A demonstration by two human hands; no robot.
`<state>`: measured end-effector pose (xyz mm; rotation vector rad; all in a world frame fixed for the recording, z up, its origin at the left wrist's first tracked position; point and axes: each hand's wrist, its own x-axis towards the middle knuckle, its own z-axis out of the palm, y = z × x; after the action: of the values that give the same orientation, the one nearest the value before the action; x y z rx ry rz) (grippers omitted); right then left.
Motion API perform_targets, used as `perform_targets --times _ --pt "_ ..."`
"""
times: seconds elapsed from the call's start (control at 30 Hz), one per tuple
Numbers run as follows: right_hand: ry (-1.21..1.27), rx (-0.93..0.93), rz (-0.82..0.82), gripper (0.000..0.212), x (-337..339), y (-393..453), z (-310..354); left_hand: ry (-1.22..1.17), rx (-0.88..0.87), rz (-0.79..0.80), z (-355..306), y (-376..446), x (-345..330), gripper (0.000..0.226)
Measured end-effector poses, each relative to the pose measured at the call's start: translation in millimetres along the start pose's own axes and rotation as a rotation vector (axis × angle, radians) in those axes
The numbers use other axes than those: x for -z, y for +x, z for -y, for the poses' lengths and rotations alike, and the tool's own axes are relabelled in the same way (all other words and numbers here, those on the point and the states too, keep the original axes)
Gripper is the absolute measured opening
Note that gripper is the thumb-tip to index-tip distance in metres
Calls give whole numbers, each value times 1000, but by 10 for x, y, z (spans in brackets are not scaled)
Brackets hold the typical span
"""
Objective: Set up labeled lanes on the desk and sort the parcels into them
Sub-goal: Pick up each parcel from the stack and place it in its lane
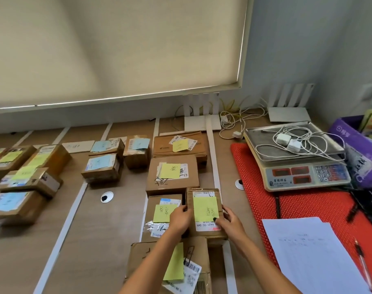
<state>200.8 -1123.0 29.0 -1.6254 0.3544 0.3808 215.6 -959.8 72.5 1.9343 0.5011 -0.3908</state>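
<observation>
A small cardboard parcel (203,193) with a yellow sticky note (205,209) sits in the rightmost lane, between two white tape strips. My left hand (180,217) grips its left side and my right hand (228,221) grips its right side, thumb on the note's corner. Around it lie other yellow-noted parcels: one to its left (159,217), one behind (172,174), one at the far end (180,146), one nearest me (170,266). Blue-noted parcels (102,166) fill the middle lane. More parcels (28,179) fill the left lanes.
White tape strips (64,225) mark lanes on the wooden desk (96,240). A red mat (308,206) on the right carries a weighing scale (303,172) with chargers and cables, white paper sheets (312,255) and a pen (364,264). Routers and cables line the back wall.
</observation>
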Motion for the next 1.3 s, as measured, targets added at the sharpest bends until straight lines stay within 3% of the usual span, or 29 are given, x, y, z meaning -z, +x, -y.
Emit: perform_targets --times 0.43,0.7,0.97,1.3 --pt "-67 8 -35 58 9 19 11 38 -49 -63 -63 -67 -11 38" --pt "-118 210 -39 60 -187 -147 662 -171 -244 -162 -264 -353 558 58" --pt "-162 388 21 66 -986 -646 1164 -233 -410 -181 -192 -712 1468 66" --pt "-174 522 -75 71 -2631 -1496 1278 -185 -495 -144 623 -1027 2932 76"
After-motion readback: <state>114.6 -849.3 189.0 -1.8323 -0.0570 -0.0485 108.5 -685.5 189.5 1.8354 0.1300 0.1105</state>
